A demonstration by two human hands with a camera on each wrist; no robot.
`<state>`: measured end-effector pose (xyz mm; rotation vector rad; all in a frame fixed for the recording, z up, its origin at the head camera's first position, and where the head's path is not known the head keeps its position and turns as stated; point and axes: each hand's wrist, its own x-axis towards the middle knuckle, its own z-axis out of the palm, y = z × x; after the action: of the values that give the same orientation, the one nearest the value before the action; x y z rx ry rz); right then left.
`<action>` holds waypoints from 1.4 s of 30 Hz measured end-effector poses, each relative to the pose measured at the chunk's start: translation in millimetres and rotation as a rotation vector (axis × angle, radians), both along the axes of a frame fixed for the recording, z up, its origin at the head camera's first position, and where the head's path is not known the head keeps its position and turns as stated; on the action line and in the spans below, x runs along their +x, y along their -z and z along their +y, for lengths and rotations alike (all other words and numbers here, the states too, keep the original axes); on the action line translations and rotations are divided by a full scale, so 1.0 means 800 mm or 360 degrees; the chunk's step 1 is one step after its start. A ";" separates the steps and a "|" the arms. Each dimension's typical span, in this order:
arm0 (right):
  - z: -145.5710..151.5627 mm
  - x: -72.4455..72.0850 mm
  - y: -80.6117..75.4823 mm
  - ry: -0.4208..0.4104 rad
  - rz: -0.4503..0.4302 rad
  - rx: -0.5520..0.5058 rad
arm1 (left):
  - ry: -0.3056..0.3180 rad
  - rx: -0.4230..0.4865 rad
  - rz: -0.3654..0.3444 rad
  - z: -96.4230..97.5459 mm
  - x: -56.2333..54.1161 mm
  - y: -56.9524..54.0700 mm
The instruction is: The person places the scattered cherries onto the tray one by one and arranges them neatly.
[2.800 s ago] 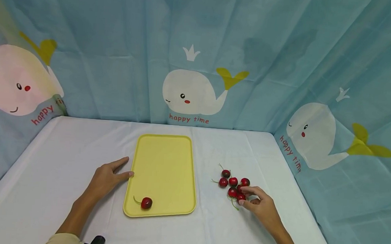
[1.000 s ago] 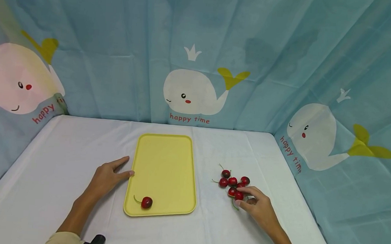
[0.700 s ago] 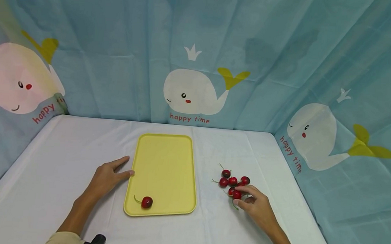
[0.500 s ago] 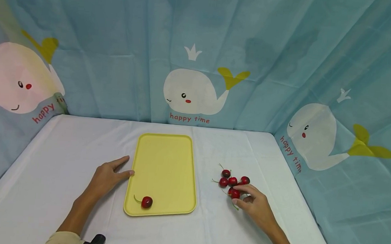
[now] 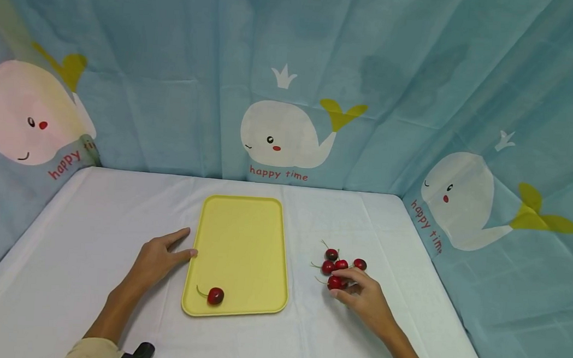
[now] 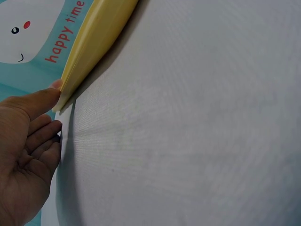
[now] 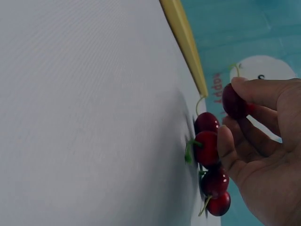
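My right hand [image 5: 362,298] pinches a dark red cherry [image 5: 334,282] between thumb and fingertips. In the right wrist view this held cherry [image 7: 234,101] is off the cloth, its thin stem pointing up. Several more cherries [image 5: 328,267] lie loose just beyond and beside the hand, some partly hidden by the fingers. The thumb of my left hand [image 5: 158,261] touches the left rim of a yellow tray [image 5: 243,242]; its other fingers are extended beside it. In the left wrist view the thumb presses the tray's edge [image 6: 94,42]. One stemmed cherry [image 5: 215,296] lies near the tray's front left corner.
A white cloth [image 5: 91,227] covers the table. Behind and to the sides hangs a blue curtain [image 5: 161,127] printed with whales. A black strap end [image 5: 139,354] sits by the left sleeve [image 5: 92,350].
My right hand has taken a cherry from the near right of the group and moved it left, toward the tray. My left hand and the tray stay in place.
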<state>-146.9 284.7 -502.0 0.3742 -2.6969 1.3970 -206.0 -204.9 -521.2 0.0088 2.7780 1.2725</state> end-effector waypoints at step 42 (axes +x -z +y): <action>-0.066 -0.020 -0.014 -0.0185 0.0022 -0.0090 | 0.0002 -0.0021 -0.0014 0.002 0.001 -0.002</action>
<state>-163.1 232.0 -490.7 0.5416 -2.6568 1.4906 -205.2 -203.1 -519.9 0.0043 2.7781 1.2509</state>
